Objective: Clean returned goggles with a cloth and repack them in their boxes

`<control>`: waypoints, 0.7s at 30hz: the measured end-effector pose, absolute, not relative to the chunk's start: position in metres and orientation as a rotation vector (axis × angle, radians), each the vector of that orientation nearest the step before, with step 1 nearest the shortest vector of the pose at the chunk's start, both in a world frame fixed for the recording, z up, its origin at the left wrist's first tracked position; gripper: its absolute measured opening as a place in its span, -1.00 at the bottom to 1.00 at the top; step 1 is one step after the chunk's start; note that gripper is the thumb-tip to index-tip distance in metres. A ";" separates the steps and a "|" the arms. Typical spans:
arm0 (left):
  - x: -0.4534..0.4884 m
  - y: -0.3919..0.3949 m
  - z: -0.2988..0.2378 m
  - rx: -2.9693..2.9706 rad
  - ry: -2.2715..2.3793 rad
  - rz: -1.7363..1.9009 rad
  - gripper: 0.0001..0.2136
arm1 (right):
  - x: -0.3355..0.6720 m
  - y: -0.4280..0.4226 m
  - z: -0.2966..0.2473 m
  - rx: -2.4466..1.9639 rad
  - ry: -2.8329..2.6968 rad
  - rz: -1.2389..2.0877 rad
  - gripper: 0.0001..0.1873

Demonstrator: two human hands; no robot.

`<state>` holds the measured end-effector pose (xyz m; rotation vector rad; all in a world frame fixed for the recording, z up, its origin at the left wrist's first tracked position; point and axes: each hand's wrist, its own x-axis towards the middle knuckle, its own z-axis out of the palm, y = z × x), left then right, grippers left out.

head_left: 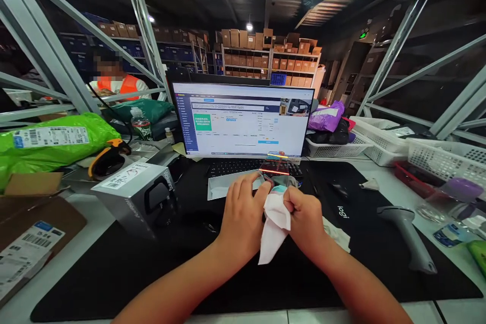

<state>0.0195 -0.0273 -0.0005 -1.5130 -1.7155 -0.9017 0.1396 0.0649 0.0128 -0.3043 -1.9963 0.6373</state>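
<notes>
Both my hands meet over the black desk mat (pixel 114 263) in front of the keyboard (pixel 235 166). My left hand (pixel 243 212) has its fingers curled over a small dark and teal item (pixel 281 185) that is mostly hidden. My right hand (pixel 304 215) pinches a white paper slip (pixel 275 228) that hangs down between the two hands. A red scan line glows on the item just beyond my fingers.
A monitor (pixel 243 119) stands behind the keyboard. A grey boxed product (pixel 132 195) and a green parcel (pixel 53 142) lie at left, a grey barcode scanner (pixel 408 230) and white baskets (pixel 379 144) at right. A person in an orange vest (pixel 121 86) sits beyond the rack.
</notes>
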 end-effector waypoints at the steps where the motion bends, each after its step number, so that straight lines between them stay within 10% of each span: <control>1: 0.018 -0.028 0.001 -1.587 -1.722 -0.938 -0.66 | 0.144 0.068 0.017 -0.342 -1.977 0.712 -0.65; 10: 0.006 -0.033 0.017 -2.003 -1.591 -0.796 -0.49 | 0.158 0.106 0.037 -0.494 -1.361 1.724 -0.52; 21: 0.007 -0.022 0.002 -1.512 -1.441 -0.972 -0.87 | 0.129 0.061 0.004 -0.358 -1.431 1.233 -0.52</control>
